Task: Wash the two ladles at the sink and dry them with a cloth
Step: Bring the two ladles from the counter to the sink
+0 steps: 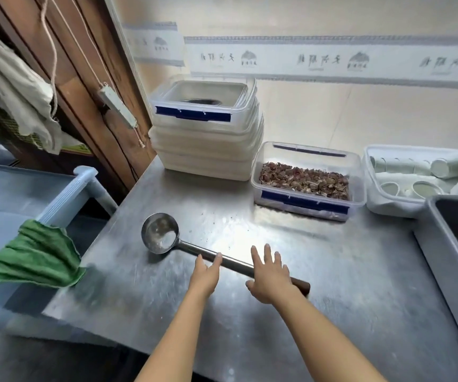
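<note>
The ladle (189, 246) is laid on the worktop (332, 271), bowl at ten o'clock, handle at four; the handle is touched by the left hand (205, 274) and right hand (270, 274), fingers (268, 250) released.

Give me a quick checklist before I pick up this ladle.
1. Ladle lies on table, in reach: ok.
2. Left hand open, empty: ok.
3. Right hand open, over the handle: ok.
4. Cloth nearby, draped at left: ok.
5. Second ladle in view: not ok.
6. Sink in view: cannot tell.
</note>
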A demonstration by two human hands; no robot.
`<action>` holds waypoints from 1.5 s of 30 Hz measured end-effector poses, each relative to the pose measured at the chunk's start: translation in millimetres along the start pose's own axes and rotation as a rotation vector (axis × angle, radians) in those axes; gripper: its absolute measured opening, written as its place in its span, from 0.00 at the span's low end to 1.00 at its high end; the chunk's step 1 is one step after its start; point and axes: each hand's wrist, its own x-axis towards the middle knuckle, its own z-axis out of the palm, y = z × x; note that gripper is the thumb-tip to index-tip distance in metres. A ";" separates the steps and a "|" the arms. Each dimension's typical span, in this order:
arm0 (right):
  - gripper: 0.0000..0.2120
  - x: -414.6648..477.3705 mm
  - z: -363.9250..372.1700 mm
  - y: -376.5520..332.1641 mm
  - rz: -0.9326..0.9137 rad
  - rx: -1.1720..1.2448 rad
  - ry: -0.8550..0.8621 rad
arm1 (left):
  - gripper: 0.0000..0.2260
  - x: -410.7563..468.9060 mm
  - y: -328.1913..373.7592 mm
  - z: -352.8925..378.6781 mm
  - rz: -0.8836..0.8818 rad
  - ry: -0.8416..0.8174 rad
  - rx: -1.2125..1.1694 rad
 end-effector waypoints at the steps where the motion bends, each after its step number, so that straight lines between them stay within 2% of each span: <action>1: 0.40 9.0 -1.0 -1.0 0.007 -0.011 -0.005 | 0.38 11.8 3.9 0.7 -0.044 0.001 -0.090; 5: 0.38 38.9 -2.1 -8.3 0.033 -0.029 -0.052 | 0.29 50.2 14.5 2.0 -0.196 -0.025 -0.301; 9: 0.32 70.1 -2.1 -17.0 0.066 0.010 -0.128 | 0.15 82.5 24.0 0.8 -0.297 -0.011 -0.527; 13: 0.25 92.8 -1.9 -25.9 0.065 0.034 -0.179 | 0.16 109.0 28.3 3.6 -0.376 0.080 -0.648; 17: 0.18 107.2 -4.7 -30.0 0.067 0.022 -0.204 | 0.16 123.5 26.8 9.1 -0.422 0.141 -0.681; 28: 0.14 119.9 -20.4 -31.6 0.016 0.061 -0.278 | 0.10 133.1 23.7 1.8 -0.355 0.155 -0.576; 33: 0.02 112.7 -36.2 -42.1 -0.057 -0.017 -0.354 | 0.05 122.8 25.1 -9.9 -0.331 0.130 -0.489; 35: 0.03 108.2 -43.5 -47.6 -0.077 -0.046 -0.401 | 0.04 113.8 25.3 -15.3 -0.315 0.116 -0.466; 40: 0.14 96.6 -59.2 -59.3 -0.159 -0.076 -0.500 | 0.03 80.1 30.6 -29.3 -0.261 0.095 -0.458; 45: 0.17 70.5 -76.0 -70.1 -0.274 -0.074 -0.534 | 0.02 40.8 34.6 -47.6 -0.205 0.122 -0.493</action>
